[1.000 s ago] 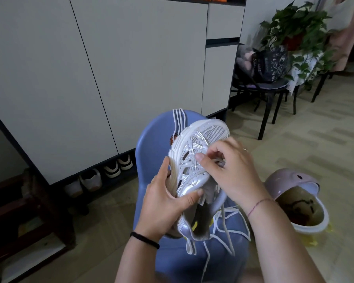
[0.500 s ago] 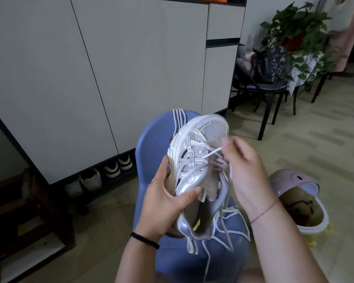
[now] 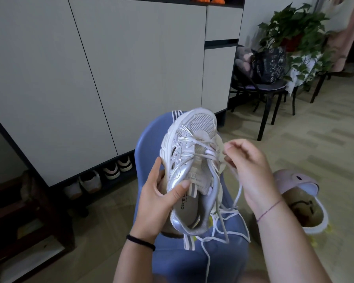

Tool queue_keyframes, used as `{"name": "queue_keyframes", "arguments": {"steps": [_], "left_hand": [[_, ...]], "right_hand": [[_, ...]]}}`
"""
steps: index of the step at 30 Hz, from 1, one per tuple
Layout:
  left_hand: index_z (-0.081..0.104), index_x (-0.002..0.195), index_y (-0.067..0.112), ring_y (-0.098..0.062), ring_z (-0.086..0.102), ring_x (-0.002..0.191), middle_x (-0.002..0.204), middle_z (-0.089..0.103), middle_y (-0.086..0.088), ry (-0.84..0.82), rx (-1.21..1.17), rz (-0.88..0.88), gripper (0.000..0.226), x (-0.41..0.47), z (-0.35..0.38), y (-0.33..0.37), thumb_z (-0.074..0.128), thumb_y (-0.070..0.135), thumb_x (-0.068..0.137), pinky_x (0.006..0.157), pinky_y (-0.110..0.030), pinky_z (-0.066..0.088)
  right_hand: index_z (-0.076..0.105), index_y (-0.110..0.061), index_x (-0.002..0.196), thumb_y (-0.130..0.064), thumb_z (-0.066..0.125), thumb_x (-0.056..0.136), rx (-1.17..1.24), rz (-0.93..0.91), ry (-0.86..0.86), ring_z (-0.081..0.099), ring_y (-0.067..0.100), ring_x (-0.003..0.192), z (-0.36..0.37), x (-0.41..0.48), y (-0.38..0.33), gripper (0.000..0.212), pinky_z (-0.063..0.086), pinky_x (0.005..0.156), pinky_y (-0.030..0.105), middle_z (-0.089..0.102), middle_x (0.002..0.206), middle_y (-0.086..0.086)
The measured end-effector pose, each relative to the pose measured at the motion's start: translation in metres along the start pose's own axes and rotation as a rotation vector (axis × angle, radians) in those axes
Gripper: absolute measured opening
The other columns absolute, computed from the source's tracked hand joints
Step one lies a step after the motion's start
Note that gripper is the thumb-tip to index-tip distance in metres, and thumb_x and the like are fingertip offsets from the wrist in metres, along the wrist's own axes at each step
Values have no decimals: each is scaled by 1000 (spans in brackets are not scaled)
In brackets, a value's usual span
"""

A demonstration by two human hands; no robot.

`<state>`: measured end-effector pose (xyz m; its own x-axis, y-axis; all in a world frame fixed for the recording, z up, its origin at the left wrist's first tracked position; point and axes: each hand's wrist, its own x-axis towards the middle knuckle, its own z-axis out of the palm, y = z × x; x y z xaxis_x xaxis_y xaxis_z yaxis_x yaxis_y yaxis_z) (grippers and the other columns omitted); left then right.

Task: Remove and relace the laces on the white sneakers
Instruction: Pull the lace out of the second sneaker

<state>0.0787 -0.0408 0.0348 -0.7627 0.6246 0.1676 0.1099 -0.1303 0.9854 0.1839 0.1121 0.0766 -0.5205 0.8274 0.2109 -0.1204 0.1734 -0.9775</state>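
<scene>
A white and silver sneaker (image 3: 189, 160) is held toe-up over a blue chair (image 3: 202, 254). My left hand (image 3: 157, 199) grips its side, thumb across the silver upper near the collar. My right hand (image 3: 251, 168), just right of the shoe, pinches a white lace (image 3: 236, 180) that runs out of the lower eyelets. The lace is loosely threaded across the tongue, and its free lengths hang down in loops onto the chair seat. A second sneaker lies partly hidden under the held one.
Tall white cabinets (image 3: 110, 78) stand behind, with several shoes (image 3: 110, 170) in the gap under them. A pink lidded bin (image 3: 300, 203) sits on the floor to the right. Farther right, a black chair (image 3: 268, 94) holds a bag beside a potted plant (image 3: 294, 27).
My right hand has moved from over the shoe's eyelets out to the right, drawing the lace sideways with it. The shoe has turned slightly, showing more of its tongue and opening.
</scene>
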Motion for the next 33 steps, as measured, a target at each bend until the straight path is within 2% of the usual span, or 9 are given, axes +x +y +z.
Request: {"name": "queue_keyframes", "arguments": {"steps": [8,12,15,20,23,25,27,29,33], "left_hand": [[35,139,38,3,59,116,122,65,19,-25,-6,19,103,0,-1,-5,81,52,49,93,-18,50],[36,131,42,7,60,109,111,67,28,-29,-8,19,93,-2,0,-4,81,48,49,83,-11,49],[34,139,36,7,60,110,115,66,22,-20,-29,17,103,-2,-1,-2,80,48,48,80,-9,49],[39,135,35,4,62,109,113,68,20,-50,24,3,97,-4,-1,-3,82,46,50,81,-8,48],[42,128,41,4,60,112,116,68,19,-58,37,-8,87,-5,1,-5,82,47,51,82,-7,47],[44,129,39,3,62,110,114,69,19,-50,29,-11,87,-4,-1,-5,84,45,52,83,-10,49],[43,140,29,-1,60,116,121,67,13,-33,21,-7,100,-2,-3,-4,84,48,52,92,-19,51],[35,148,23,-1,59,117,127,63,8,-5,10,-20,113,-1,-4,-4,83,51,50,92,-20,51],[34,149,17,8,64,101,114,65,17,33,-33,-14,107,2,-4,-3,82,38,55,74,-8,50]], "right_hand": [[69,-20,83,-20,71,84,-114,-20,-74,60,11,64,6,-1,0,2,49,62,27,68,75,3],[67,-19,83,-21,69,86,-241,-67,-110,59,7,68,8,1,1,5,47,65,19,68,79,0],[63,-20,85,-25,59,93,-320,-150,-47,56,-2,65,10,-1,0,10,42,58,9,66,78,-5],[58,-19,82,-19,51,97,-107,-171,122,57,18,58,3,5,-4,16,47,63,32,65,61,-5],[59,-19,79,-16,56,95,-47,-111,142,42,6,47,-10,11,-6,17,36,56,24,51,49,-9],[63,-18,81,-19,63,91,-30,-66,145,43,3,49,-15,10,-5,9,36,56,20,54,55,-10],[64,-19,89,-24,69,85,46,6,87,54,2,68,-15,7,-1,8,40,67,19,61,77,-8],[63,-21,94,-34,73,74,141,110,9,57,0,90,-9,2,3,26,39,76,19,64,95,-12],[67,-20,82,-37,72,67,192,200,-52,59,3,75,6,-2,8,23,40,69,20,67,75,-13]]}}
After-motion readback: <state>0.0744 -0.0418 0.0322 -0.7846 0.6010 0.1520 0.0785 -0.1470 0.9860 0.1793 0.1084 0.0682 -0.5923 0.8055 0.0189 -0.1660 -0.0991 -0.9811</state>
